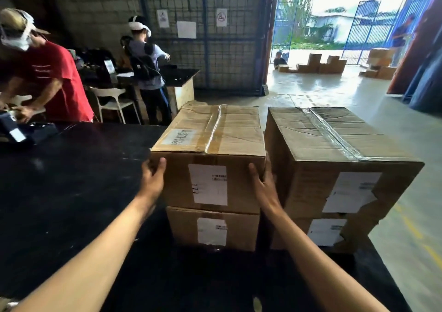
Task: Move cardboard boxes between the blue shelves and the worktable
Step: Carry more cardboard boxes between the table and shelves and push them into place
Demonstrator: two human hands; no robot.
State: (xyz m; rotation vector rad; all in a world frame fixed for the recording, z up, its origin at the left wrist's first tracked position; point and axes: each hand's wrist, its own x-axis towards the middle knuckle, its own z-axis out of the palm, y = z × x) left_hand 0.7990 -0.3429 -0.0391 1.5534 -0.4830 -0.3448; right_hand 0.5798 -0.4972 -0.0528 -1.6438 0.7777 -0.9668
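Observation:
Two stacks of taped cardboard boxes stand on the black worktable [71,180]. The left stack's top box [210,144], with white labels on its front and lid, rests on a lower box [212,230]. My left hand [153,177] presses the top box's left side and my right hand [263,182] presses its right side, in the gap beside the right stack. The right stack has a big top box [334,158] with a torn label over a lower box [325,232]. No blue shelves are in view.
A person in a red shirt [47,77] bends over the table's far left. Another person [148,72] stands at a back table [181,77] beside a white chair [112,101]. More boxes [320,65] lie on the floor by the open doorway.

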